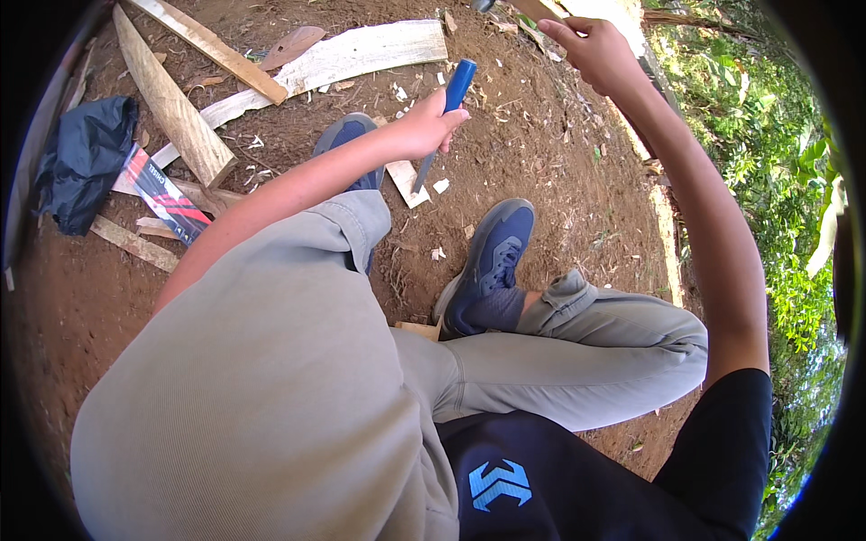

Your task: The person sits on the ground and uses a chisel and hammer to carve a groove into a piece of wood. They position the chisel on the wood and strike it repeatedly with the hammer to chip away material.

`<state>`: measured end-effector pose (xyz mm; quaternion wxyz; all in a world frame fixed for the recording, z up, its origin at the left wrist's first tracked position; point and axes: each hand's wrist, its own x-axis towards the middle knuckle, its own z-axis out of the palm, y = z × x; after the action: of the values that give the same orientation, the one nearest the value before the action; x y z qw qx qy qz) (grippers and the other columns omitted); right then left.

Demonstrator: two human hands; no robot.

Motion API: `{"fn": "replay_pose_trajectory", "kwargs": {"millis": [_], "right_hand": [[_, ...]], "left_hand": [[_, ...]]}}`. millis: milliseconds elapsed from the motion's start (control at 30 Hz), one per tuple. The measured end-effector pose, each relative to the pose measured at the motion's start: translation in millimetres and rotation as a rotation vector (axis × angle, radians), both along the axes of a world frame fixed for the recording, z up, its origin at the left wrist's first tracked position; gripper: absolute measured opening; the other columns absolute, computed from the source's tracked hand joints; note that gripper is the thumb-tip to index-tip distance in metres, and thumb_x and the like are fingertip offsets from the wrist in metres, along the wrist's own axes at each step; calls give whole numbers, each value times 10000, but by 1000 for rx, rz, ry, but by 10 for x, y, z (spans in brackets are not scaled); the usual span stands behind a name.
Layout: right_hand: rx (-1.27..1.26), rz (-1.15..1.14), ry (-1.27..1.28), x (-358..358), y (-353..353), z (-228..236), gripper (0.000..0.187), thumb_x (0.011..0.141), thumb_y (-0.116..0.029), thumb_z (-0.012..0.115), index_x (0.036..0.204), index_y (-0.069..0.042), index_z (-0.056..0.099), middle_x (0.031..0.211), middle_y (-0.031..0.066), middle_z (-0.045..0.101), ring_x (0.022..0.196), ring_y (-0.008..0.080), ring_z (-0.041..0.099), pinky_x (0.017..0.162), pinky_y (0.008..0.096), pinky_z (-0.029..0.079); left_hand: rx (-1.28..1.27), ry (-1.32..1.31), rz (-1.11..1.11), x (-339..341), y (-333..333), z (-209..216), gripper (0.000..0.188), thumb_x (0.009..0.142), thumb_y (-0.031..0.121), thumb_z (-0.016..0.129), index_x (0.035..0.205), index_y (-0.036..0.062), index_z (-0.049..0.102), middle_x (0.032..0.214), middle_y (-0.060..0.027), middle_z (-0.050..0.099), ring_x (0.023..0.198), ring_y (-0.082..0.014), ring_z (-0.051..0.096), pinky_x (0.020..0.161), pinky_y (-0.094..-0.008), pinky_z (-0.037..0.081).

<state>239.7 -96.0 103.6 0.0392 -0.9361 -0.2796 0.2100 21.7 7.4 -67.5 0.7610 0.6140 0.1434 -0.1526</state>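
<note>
A seated worker's left hand [431, 124] is closed around a blue-handled chisel [461, 83], its blade slanting down to a small wood block [408, 185] on the dirt beside the left shoe [345, 133]. The chisel's long axis tilts, butt end up toward the right; the raised right hand [592, 52] is up and to the right of that butt, well apart, and that line looks like what matters most. What the right hand grips, if anything, cannot be told from here; a dark rounded metal piece [483, 4] shows beyond it at the frame's top edge.

The count: one chisel, one block beneath it, two shoes, one black bag [87, 162], one printed package [171, 196] and at least three long boards [370, 54] at upper left.
</note>
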Motion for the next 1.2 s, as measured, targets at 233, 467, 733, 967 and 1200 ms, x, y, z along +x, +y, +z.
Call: {"fn": "replay_pose_trajectory", "kwargs": {"millis": [233,467,733,967,1200], "right_hand": [[68,42,37,-46,-31,136,597,943,-595,667,1216,-68,734,597,-31,504,460,60,465,414,284,373],[-158,128,89,-16,-21,251,621,966,-605,618,1237,-59,734,688,59,620,569,123,569,583,342,498],[-83,96,57,77,-49,119,655,930,-639,659,1198,-45,730,619,-18,511,448,59,443,415,269,367],[-93,172,68,66,-129,49,603,938,-621,659,1165,-72,760,580,-6,508,494,77,492,471,302,399],[-54,122,93,-116,-213,21,562,948,-569,680,1125,-42,758,589,-8,521,494,80,488,483,318,395]], "left_hand": [[39,3,-38,-26,30,61,209,1085,259,505,1090,68,419,774,-4,509,661,-120,572,662,-325,540],[57,-7,-20,-63,-44,-102,210,1083,261,508,1079,66,432,784,-7,522,681,-118,584,669,-313,526],[100,-6,-26,-86,-21,-41,204,1086,261,500,1065,67,442,800,-9,529,693,-125,593,690,-317,519],[100,14,-59,-103,-87,-119,219,1089,276,492,1076,61,450,812,-11,538,726,-127,610,710,-312,509],[136,26,-66,-127,-82,-144,215,1088,271,494,1088,60,456,800,-9,542,722,-130,613,720,-313,504]]}}
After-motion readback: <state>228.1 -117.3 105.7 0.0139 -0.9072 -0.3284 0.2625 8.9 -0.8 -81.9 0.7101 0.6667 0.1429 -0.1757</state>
